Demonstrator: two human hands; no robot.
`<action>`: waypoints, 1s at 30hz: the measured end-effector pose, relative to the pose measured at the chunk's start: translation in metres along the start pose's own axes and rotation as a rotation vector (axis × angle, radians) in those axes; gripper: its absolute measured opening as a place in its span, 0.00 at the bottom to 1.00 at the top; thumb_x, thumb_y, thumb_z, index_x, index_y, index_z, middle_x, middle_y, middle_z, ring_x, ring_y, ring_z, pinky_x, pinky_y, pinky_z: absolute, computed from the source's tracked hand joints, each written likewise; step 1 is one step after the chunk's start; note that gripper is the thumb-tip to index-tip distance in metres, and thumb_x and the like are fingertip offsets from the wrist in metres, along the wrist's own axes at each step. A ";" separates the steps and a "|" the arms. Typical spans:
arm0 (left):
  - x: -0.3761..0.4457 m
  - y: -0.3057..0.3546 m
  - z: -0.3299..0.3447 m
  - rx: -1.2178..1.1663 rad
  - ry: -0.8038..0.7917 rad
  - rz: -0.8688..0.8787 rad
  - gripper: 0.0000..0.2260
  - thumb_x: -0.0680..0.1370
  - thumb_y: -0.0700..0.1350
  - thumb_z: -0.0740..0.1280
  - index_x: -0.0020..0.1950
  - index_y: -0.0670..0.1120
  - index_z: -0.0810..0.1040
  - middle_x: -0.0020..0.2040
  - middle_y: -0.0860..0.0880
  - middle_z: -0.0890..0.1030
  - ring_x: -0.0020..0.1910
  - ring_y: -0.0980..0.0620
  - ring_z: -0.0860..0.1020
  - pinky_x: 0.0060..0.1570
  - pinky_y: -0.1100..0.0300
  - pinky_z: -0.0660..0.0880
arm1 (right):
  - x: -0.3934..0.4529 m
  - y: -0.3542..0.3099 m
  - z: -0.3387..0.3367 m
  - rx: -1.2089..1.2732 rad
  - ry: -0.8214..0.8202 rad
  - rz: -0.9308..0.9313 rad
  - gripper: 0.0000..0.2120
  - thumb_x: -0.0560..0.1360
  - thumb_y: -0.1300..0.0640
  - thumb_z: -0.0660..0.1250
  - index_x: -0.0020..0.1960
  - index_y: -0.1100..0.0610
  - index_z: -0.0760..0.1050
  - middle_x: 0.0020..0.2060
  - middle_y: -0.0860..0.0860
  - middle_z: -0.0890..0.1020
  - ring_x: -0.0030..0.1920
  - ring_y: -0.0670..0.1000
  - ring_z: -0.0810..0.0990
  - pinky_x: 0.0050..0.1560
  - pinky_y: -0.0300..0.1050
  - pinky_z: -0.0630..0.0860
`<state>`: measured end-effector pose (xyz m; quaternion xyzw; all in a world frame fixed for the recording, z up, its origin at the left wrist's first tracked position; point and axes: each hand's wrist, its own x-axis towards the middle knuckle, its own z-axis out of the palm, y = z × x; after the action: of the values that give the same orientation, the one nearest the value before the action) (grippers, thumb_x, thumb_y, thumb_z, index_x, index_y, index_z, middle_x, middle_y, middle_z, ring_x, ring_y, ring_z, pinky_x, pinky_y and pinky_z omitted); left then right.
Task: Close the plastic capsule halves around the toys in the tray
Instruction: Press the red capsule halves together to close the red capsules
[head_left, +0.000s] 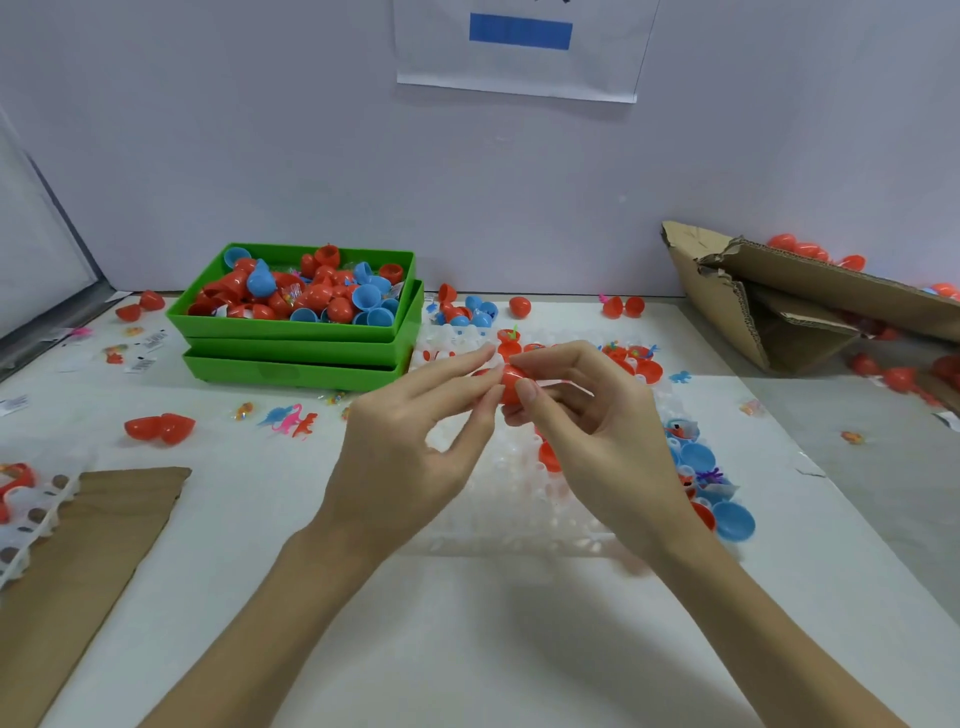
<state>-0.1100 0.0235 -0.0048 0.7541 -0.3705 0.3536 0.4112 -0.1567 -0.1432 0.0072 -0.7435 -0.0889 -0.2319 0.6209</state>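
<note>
Both hands met above the middle of the desk, forearms reaching in from the bottom edge. Left hand was raised with palm turned inward, its straight fingertips pressing one end of a red capsule. Right hand curled round the capsule's other end, thumb on the near side, fingers wrapped behind. Directly beneath the hands lay a white plastic tray; red and blue capsule halves sat in it just right of the right hand. Beyond the left hand stood stacked green bins heaped with red and blue halves. Small toy dinosaurs lay left of the left hand. Torn cardboard sat far right.
</note>
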 end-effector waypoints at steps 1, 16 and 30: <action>0.001 0.000 0.000 -0.058 0.001 -0.051 0.08 0.78 0.38 0.75 0.57 0.40 0.87 0.58 0.45 0.87 0.58 0.53 0.85 0.56 0.58 0.83 | 0.000 0.000 0.000 -0.006 -0.001 0.000 0.07 0.79 0.63 0.70 0.57 0.59 0.80 0.46 0.47 0.86 0.44 0.49 0.87 0.46 0.37 0.81; 0.009 0.002 -0.004 -0.656 -0.050 -0.494 0.12 0.78 0.37 0.73 0.61 0.48 0.84 0.55 0.55 0.88 0.56 0.55 0.86 0.56 0.67 0.79 | 0.002 -0.008 -0.003 0.057 -0.020 0.035 0.10 0.78 0.59 0.72 0.59 0.57 0.80 0.47 0.48 0.86 0.45 0.50 0.87 0.47 0.37 0.82; 0.007 0.005 -0.001 -0.726 -0.105 -0.600 0.16 0.77 0.37 0.74 0.63 0.47 0.84 0.55 0.53 0.88 0.56 0.54 0.86 0.55 0.65 0.80 | 0.001 -0.002 -0.003 -0.116 0.057 -0.071 0.12 0.78 0.56 0.72 0.61 0.55 0.81 0.48 0.46 0.86 0.46 0.45 0.87 0.48 0.37 0.82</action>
<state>-0.1109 0.0207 0.0036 0.6524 -0.2560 0.0282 0.7128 -0.1574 -0.1456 0.0102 -0.7678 -0.0837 -0.2795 0.5704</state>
